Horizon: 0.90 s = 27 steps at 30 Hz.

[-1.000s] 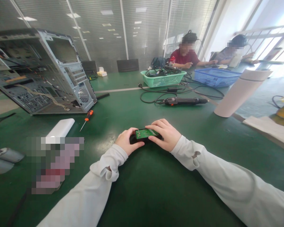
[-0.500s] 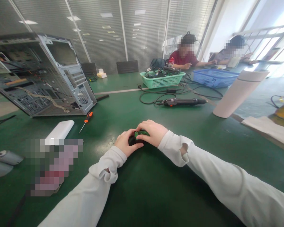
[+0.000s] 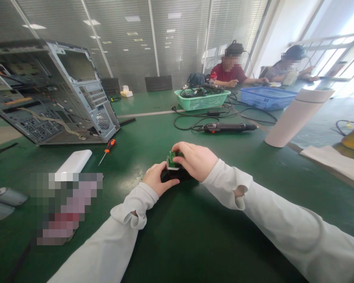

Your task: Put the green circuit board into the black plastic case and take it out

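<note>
A small green circuit board stands tilted up out of a black casing on the green table. My right hand is closed over the board's top edge and grips it. My left hand wraps round the black casing from the left and holds it down on the table. Most of the board and casing is hidden under my fingers.
An open computer case lies at the far left, with an orange-handled screwdriver and a white box before it. Farther off lie an electric screwdriver, a green basket, a blue basket and a white roll. Two people sit at the far side.
The green board lay flat between my hands; now my right hand has lifted its edge so it stands up from the black casing. My left hand stayed put.
</note>
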Each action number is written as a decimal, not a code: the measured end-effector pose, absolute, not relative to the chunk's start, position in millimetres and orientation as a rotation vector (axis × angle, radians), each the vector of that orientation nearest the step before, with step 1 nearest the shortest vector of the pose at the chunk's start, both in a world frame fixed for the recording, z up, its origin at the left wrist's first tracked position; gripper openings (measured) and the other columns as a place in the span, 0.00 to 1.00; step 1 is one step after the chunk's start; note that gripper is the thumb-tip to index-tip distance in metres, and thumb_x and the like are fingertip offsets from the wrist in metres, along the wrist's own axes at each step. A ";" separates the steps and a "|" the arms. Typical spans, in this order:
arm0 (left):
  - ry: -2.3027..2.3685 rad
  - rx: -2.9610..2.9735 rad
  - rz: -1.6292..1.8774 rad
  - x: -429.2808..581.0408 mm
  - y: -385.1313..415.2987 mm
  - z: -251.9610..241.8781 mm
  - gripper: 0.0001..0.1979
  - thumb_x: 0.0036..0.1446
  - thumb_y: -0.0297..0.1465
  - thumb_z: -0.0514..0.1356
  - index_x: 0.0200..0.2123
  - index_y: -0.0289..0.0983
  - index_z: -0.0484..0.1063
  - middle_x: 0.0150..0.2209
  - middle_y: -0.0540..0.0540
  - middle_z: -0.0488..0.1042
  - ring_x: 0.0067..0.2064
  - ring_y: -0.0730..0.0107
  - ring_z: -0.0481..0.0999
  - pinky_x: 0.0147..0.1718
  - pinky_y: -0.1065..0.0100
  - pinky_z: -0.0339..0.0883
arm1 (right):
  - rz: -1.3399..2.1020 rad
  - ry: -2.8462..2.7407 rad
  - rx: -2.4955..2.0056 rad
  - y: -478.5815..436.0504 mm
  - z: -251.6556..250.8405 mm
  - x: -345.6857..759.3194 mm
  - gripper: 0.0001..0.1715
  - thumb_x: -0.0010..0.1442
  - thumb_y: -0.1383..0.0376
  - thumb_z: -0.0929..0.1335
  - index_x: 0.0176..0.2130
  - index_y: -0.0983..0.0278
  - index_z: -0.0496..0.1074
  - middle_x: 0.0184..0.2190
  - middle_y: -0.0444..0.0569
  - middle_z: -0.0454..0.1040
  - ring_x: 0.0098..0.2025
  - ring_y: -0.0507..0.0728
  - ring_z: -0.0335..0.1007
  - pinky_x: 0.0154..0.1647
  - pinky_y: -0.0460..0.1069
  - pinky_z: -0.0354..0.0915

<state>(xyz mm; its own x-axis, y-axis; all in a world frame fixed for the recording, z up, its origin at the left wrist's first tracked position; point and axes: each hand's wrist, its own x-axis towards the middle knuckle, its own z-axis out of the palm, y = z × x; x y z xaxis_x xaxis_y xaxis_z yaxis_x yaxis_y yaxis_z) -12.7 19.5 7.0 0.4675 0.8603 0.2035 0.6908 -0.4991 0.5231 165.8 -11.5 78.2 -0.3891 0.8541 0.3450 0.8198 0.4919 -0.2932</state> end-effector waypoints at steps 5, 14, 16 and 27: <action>1.320 2.361 0.656 -11.9 19.2 6.0 0.22 0.44 0.41 0.66 0.43 0.40 0.70 0.38 0.45 0.75 0.42 0.53 0.73 0.43 0.54 0.67 | 0.470 -1.843 -1.154 -13.0 77.5 171.5 0.04 0.66 0.68 0.63 0.41 0.67 0.62 0.36 0.46 0.68 0.36 0.52 0.67 0.38 0.45 0.63; 1.284 2.351 0.648 -11.5 16.7 7.0 0.22 0.46 0.36 0.64 0.46 0.40 0.68 0.40 0.44 0.75 0.44 0.54 0.73 0.44 0.55 0.65 | 1.883 -0.800 -1.115 -43.1 52.9 155.3 0.12 0.73 0.59 0.55 0.46 0.66 0.55 0.30 0.49 0.69 0.22 0.55 0.68 0.17 0.44 0.65; 1.291 2.358 0.647 -11.2 16.3 7.8 0.21 0.45 0.34 0.64 0.45 0.40 0.68 0.39 0.46 0.76 0.43 0.55 0.73 0.44 0.56 0.66 | 1.923 -0.654 -1.095 -48.7 54.8 152.6 0.14 0.74 0.59 0.53 0.48 0.66 0.57 0.32 0.51 0.70 0.25 0.56 0.70 0.17 0.44 0.66; 1.278 2.352 0.673 -11.5 17.8 7.2 0.19 0.45 0.33 0.64 0.44 0.40 0.68 0.40 0.46 0.76 0.44 0.55 0.73 0.44 0.57 0.66 | 1.725 -0.461 -1.121 -59.8 69.2 143.7 0.06 0.71 0.68 0.59 0.48 0.66 0.55 0.37 0.51 0.69 0.27 0.53 0.71 0.22 0.44 0.69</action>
